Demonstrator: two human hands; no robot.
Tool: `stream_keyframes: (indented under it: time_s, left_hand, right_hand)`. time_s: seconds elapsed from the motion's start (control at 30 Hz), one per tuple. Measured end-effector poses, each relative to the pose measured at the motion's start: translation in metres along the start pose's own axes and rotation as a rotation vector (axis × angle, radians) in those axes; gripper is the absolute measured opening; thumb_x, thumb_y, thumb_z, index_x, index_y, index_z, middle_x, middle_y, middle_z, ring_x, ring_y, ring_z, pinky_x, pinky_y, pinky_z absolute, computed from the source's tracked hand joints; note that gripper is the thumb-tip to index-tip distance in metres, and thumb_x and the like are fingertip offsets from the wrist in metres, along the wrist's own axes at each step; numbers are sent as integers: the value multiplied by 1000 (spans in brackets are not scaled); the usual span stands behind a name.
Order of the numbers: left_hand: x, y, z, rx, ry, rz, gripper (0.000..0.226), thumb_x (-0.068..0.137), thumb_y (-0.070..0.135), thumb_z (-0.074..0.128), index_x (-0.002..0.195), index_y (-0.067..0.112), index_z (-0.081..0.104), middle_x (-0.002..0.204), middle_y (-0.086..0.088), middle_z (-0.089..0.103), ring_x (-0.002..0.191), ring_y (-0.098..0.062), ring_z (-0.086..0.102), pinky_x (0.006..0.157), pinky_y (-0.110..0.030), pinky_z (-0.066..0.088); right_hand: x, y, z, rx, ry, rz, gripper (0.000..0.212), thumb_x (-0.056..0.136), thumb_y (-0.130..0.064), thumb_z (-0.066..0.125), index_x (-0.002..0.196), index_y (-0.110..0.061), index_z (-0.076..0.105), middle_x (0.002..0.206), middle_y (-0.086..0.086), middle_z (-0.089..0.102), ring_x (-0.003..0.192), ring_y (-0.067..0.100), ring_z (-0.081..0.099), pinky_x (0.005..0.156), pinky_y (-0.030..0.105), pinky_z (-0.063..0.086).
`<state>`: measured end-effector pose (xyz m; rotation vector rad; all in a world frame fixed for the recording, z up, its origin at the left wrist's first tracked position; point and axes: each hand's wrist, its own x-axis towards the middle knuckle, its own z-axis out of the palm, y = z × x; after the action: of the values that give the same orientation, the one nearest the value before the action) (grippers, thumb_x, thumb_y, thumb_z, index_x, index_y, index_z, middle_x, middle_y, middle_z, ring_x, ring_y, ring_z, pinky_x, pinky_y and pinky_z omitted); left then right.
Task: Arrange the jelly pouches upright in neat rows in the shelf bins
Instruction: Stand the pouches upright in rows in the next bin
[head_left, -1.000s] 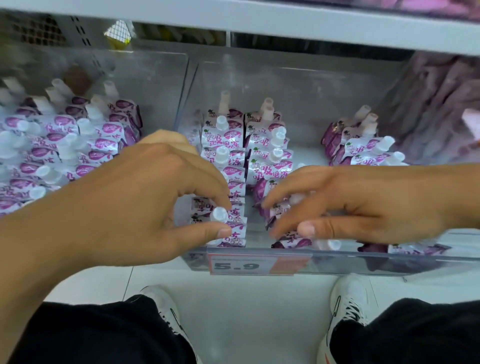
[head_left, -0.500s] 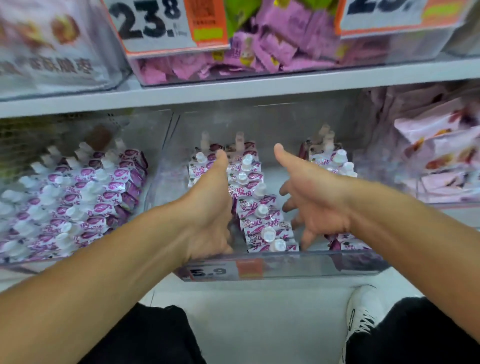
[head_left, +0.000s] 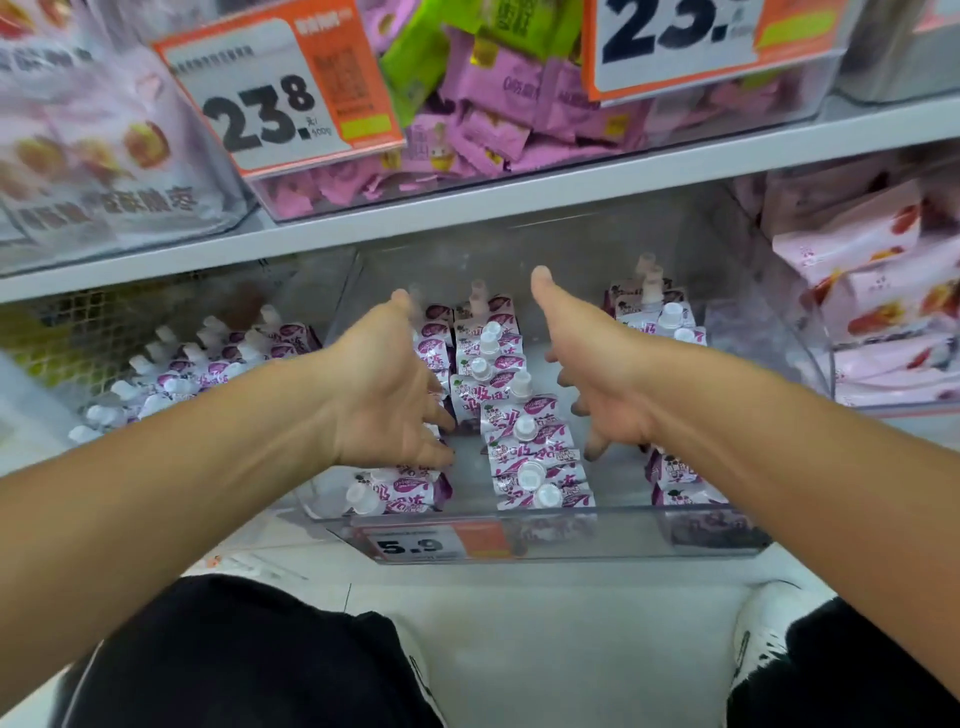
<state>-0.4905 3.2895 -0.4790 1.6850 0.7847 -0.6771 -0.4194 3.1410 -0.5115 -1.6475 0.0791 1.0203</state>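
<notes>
Two bare hands are held inside the clear plastic shelf bin (head_left: 545, 525), flanking a middle row of purple-and-white spouted jelly pouches (head_left: 524, 441). The left hand (head_left: 387, 395) and right hand (head_left: 597, 379) are spread, nothing grasped. Three rows are seen; the neighbouring left bin (head_left: 332, 291) is packed with like pouches. An orange price tag (head_left: 434, 543) marked 5.9 is fixed in front.

Lower shelf: clear shelf bin (head_left: 613, 535) at centre, holding purple jelly pouches (head_left: 524, 436) upright in rows. At nine o'clock, a second bin (head_left: 311, 291) of like pouches; at three o'clock, pink bags (head_left: 883, 291). At twelve o'clock, upper shelf (head_left: 467, 208) bearing bins of pink sweets (head_left: 498, 130).
</notes>
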Motion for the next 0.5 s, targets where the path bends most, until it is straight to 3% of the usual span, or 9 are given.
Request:
stream_keyframes:
  time_s: [0.07, 0.2, 0.27, 0.37, 0.47, 0.5]
  left_hand:
    - [3, 4, 4, -201, -71, 23, 96, 86, 80, 8, 156, 14, -2, 162, -17, 0, 150, -34, 0, 119, -58, 8]
    - [24, 7, 14, -283, 26, -20, 100, 82, 85, 8, 156, 18, -1, 163, -14, -1, 150, -33, 1, 121, -54, 6]
    - [28, 9, 16, -310, 44, -15, 102, 81, 86, 8, 156, 17, 1, 163, -14, 6, 150, -35, 7, 120, -54, 10]
    - [32, 8, 14, -286, 32, -15, 108, 80, 86, 6, 156, 10, 11, 151, -14, 34, 142, -34, 26, 113, -48, 23]
    - [29, 14, 15, -226, 26, -19, 104, 84, 81, 4, 153, 4, 16, 152, -18, 25, 146, -36, 20, 117, -49, 17]
    - [29, 15, 15, -203, 46, -9, 101, 86, 79, 2, 152, 4, 17, 151, -18, 30, 146, -35, 20, 118, -49, 15]
  right_hand:
    - [8, -1, 2, -6, 2, -10, 93, 85, -84, 19, 156, -24, 18, 164, 11, 8, 150, 35, 7, 113, 70, 11]
    - [21, -4, 7, -3, -29, 10, 94, 85, -83, 18, 156, -22, 19, 164, 13, 8, 151, 35, 5, 111, 70, 11]
    - [24, -6, 6, 32, -41, 33, 94, 85, -83, 18, 156, -21, 17, 164, 12, 5, 150, 36, 3, 110, 71, 10]
    - [29, -7, 4, 73, -71, 56, 95, 84, -83, 18, 157, -22, 13, 165, 12, 3, 150, 38, 3, 110, 72, 10]
    - [36, -9, 3, 92, -86, 72, 95, 82, -84, 18, 156, -25, 18, 164, 14, 11, 147, 42, 14, 107, 75, 17]
    - [36, -9, 3, 100, -80, 72, 96, 81, -84, 19, 156, -25, 20, 163, 14, 14, 146, 42, 17, 106, 75, 18]
